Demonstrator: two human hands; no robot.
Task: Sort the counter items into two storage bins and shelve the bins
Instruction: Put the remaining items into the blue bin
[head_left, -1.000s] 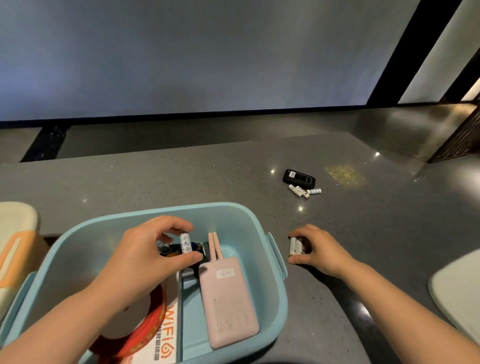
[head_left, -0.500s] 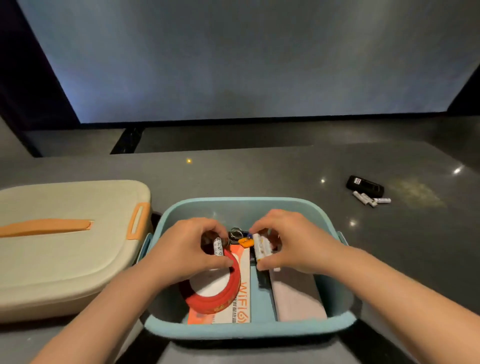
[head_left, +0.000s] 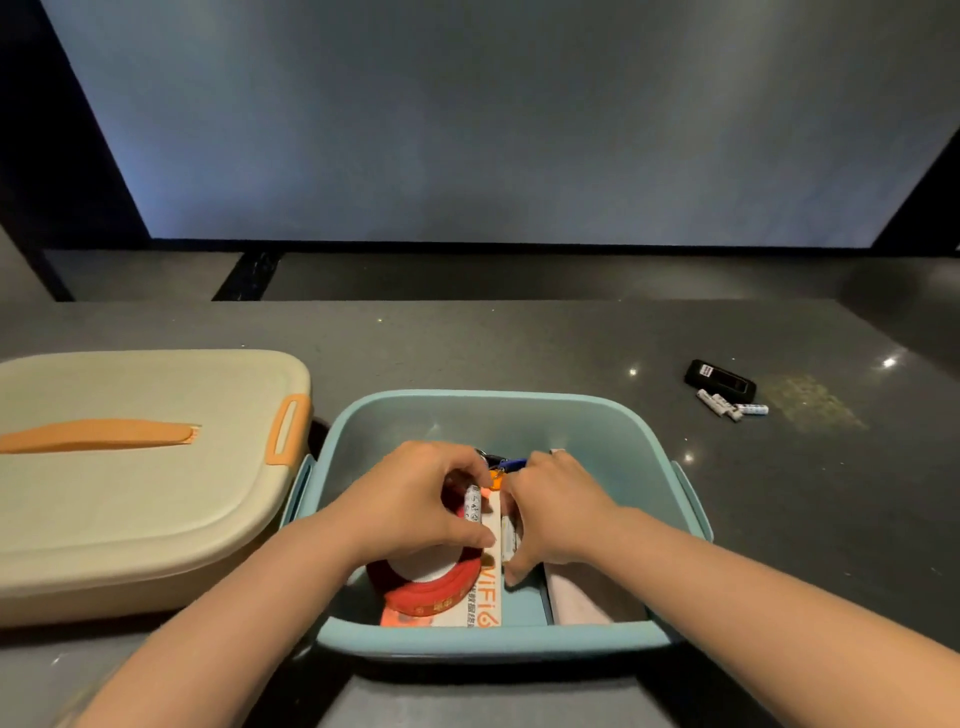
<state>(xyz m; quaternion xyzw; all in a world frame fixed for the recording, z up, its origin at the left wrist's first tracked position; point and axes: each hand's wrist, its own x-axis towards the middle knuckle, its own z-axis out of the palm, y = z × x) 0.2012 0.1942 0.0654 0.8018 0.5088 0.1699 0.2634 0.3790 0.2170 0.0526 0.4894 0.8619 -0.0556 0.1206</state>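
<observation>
Both hands in blue bin (head_left: 498, 410) | left hand (head_left: 410, 506) pinches battery (head_left: 472, 506), right hand (head_left: 558, 514) pinches batteries (head_left: 509, 538) | left to do: batteries (head_left: 732, 406) and black device (head_left: 719, 380) toward counter's (head_left: 519, 343) right edge; cream bin (head_left: 130, 483) lidded; shelving not done

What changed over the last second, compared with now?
The right hand carried its batteries from the counter into the blue bin, beside the left hand, which keeps pinching one battery. The black device, loose batteries and cream bin stayed put.

A single head-worn wide-angle camera looks forward and down from close above the grey worktop (head_left: 519, 343), facing a dark-framed pale wall panel (head_left: 498, 119) straight ahead.
</observation>
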